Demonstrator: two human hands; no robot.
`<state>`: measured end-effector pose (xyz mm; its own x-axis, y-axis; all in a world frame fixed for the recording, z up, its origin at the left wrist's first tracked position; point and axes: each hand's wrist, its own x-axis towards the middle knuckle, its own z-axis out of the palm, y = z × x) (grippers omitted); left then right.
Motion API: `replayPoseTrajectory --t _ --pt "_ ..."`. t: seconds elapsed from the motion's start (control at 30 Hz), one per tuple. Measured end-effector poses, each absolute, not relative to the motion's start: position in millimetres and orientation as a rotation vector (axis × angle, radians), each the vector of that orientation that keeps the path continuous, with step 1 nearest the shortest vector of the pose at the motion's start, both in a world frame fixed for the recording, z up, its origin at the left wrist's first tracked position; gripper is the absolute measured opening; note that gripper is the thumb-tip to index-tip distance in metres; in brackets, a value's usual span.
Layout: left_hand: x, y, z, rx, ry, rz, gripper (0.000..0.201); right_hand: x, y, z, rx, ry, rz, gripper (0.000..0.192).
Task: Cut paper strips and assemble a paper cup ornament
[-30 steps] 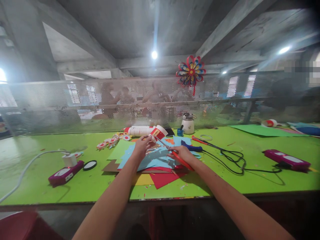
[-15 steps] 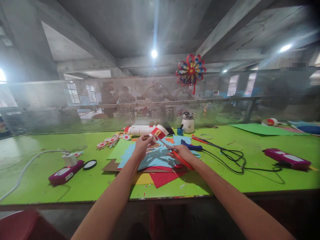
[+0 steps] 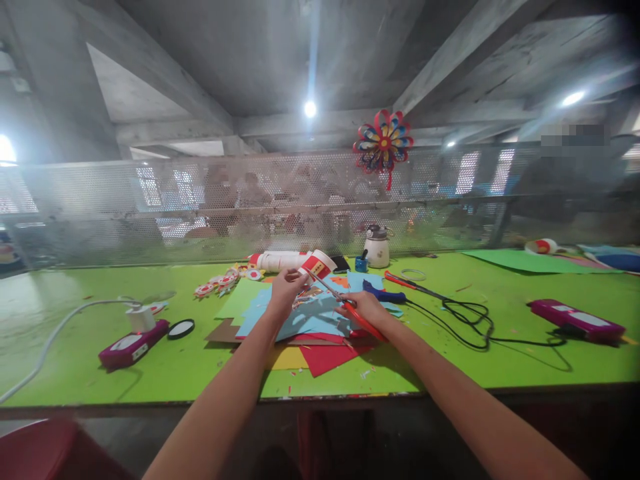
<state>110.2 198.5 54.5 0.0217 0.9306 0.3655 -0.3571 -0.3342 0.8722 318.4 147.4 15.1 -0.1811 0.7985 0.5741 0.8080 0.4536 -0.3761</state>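
My left hand (image 3: 289,291) pinches a red and white paper cup (image 3: 320,265), tilted with its white rim towards the upper right. Wrapped around the red handles of a pair of scissors (image 3: 369,325) is my right hand (image 3: 364,305). The scissors' blades reach up and left to the cup, at its edge near my left fingers; whether they bite into it I cannot tell. Beneath both hands lies a pile of blue paper sheets (image 3: 295,325) with scraps on top. A red sheet (image 3: 330,359) and a yellow sheet (image 3: 285,358) stick out below the pile.
A stack of paper cups (image 3: 283,261) lies behind the left hand. A blue glue gun (image 3: 385,293) with its black cord is to the right. Purple power strips (image 3: 133,345) sit at both sides. Behind stand a bottle (image 3: 377,248) and a mesh partition (image 3: 300,220).
Both hands keep nearly the same place, with the scissors still against the cup. The whole view has shifted very slightly.
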Motion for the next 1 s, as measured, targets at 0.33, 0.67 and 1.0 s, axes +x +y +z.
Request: replayPoseTrajectory --t 0.33,0.67,1.0 --pt "115 198 52 1.255 0.701 1.564 0.042 317 149 15 -1.373 -1.966 -0.008 0.036" --pt "113 199 54 1.204 0.625 1.541 0.040 311 142 21 -1.431 -2.002 0.039 0.028" --pt "107 200 55 1.250 0.652 1.557 0.041 311 134 28 -1.495 -2.006 0.060 0.030"
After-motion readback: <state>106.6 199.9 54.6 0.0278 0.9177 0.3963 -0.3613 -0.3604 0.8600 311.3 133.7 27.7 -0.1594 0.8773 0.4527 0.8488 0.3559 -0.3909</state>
